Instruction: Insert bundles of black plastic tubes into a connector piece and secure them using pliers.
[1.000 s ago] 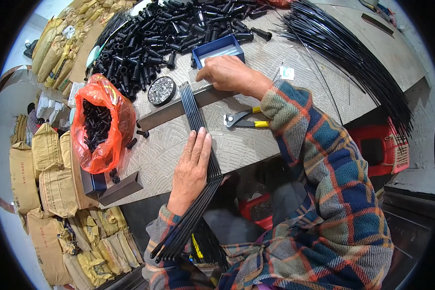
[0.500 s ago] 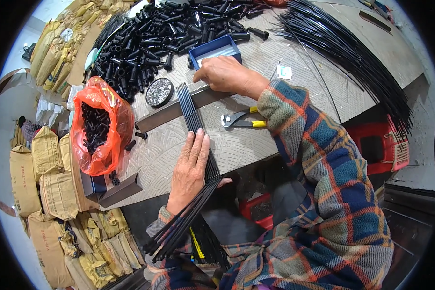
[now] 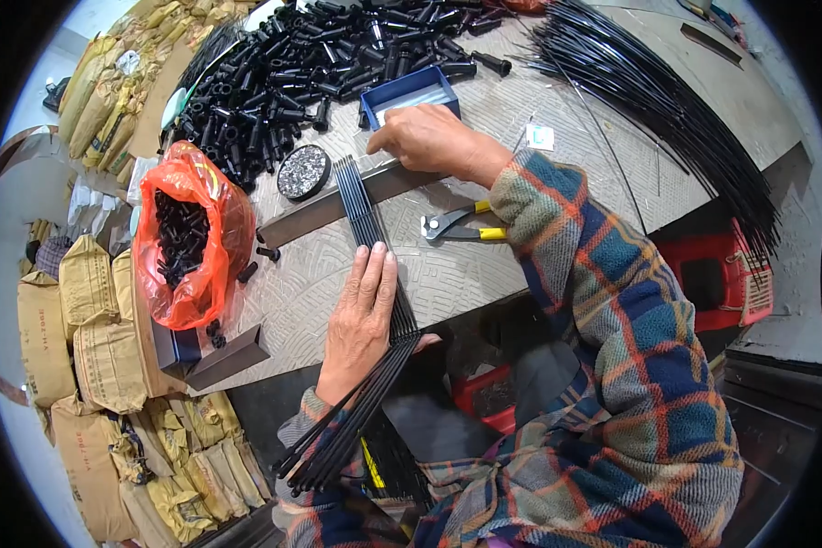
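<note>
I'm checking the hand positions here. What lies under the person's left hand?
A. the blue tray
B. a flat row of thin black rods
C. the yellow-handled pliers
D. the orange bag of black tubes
B: the left hand lies flat on the row of black rods; the pliers lie apart to its right.

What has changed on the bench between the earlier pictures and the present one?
Very little. The left hand stays flat on the bundle of black rods, which remains lined up against the metal bar. The right hand rests as before on the bar beside the blue tray; only the view has shifted slightly. The pliers, the round tin and the orange bag have not moved.
</note>
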A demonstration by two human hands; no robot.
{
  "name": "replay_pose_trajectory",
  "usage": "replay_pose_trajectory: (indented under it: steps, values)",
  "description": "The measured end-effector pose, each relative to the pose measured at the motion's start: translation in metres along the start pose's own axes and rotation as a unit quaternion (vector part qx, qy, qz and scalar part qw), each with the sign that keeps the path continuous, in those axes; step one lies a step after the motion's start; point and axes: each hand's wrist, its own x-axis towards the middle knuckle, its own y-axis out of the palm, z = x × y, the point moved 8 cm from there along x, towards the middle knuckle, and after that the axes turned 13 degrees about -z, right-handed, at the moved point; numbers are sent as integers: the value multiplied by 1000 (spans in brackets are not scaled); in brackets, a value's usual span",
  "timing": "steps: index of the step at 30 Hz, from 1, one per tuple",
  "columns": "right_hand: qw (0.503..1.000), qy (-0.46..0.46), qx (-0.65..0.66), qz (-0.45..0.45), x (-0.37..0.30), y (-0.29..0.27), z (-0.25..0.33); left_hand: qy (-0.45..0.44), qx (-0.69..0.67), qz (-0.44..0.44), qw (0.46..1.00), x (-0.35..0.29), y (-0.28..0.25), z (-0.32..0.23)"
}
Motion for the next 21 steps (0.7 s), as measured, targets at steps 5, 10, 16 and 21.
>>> replay_pose_trajectory:
  steps: [5, 10, 16, 21]
  values:
    - [1000, -14, 1, -7, 8, -2, 11, -4, 19, -3, 1000, -3, -7, 1]
    - [999, -29, -8, -14, 6, 0, 13, 3, 11, 4, 1000, -5, -2, 4]
    - [1000, -20, -9, -7, 3, 0, 7, 12, 6, 7, 1000, -4, 2, 2]
    - [998, -50, -27, -36, 13, -2, 25, 8, 36, 14, 999, -9, -11, 5]
